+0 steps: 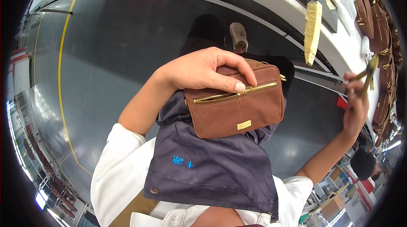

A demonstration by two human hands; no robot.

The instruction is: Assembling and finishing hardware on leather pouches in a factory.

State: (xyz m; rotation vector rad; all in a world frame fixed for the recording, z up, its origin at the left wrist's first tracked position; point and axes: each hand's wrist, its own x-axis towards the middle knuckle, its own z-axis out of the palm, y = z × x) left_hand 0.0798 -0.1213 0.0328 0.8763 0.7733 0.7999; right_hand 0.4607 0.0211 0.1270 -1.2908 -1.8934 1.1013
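the brown bag [224, 121] sits on the person's lap, its lower edge against the dark apron [212, 169]. the left hand [207, 68] arches over it from the left, wrist bent, back of the hand up, thumb and forefinger curled down at the zip [265, 86] with a narrow gap between their tips; whether they pinch the slider i cannot tell. the bag's long axis runs left to right, right end tilted slightly toward the far side, zipped face turned up to the view. it is a smooth, rounded rectangle with a central stitched seam, gold metal teeth and a small strip of yellow tape [244, 125] near its lower edge.

the right hand [356, 99] is stretched far out beside the bench's near edge, fingers closed around a blurred yellowish tool [371, 72]. on the white bench [347, 55], a handle wrapped in yellow tape [313, 32] lies over a dark flat board [329, 19]; more brown bags [383, 61] with gold zips crowd the right.
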